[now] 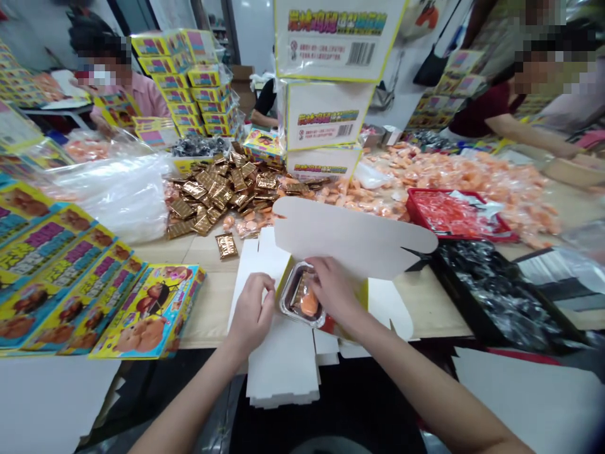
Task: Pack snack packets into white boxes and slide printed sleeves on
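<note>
An open cardboard box (350, 236) with a white lid flap raised lies on the table edge in front of me. Inside it sits a clear plastic tray (289, 301) holding an orange packet and a brown packet. My right hand (335, 291) curls over the tray's far side, fingers pressed on it. My left hand (253, 312) grips the box's left wall next to the tray, fingers bent. Under the box lies a stack of flat white box blanks (281, 366).
A heap of gold-brown packets (222, 192) and orange packets (454, 173) covers the table's middle. Finished yellow boxes (146, 315) lie at left. A red tray (451, 214) and a black tray (501, 296) stand at right. Stacked cartons (326, 113) rise behind. Other people work across the table.
</note>
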`<state>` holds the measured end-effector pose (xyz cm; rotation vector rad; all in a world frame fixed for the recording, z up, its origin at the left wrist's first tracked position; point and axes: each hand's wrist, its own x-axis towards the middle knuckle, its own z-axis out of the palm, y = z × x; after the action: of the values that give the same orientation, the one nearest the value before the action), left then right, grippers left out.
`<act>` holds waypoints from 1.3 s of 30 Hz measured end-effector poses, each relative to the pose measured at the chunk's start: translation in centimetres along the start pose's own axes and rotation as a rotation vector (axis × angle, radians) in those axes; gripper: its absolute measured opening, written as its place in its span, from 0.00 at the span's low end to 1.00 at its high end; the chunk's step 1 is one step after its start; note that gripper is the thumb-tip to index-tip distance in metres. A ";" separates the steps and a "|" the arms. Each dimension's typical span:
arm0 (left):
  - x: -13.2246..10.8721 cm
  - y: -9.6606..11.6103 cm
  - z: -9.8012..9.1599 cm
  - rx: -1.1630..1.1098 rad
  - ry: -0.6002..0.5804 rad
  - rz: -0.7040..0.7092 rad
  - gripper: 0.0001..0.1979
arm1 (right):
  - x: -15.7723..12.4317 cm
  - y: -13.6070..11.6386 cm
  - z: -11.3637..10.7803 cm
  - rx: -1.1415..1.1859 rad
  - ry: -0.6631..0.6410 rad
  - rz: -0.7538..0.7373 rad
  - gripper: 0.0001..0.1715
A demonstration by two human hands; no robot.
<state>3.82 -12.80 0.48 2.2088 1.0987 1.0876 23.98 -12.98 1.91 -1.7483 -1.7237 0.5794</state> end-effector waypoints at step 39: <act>25.1 -9.9 13.1 -1.286 -0.555 -1.022 0.27 | 23.1 15.5 -6.0 -0.226 0.064 -0.266 0.13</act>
<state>19.25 12.82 -2.50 0.6481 0.7109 0.3875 40.66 9.74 -2.01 -1.6252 -1.9966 0.2176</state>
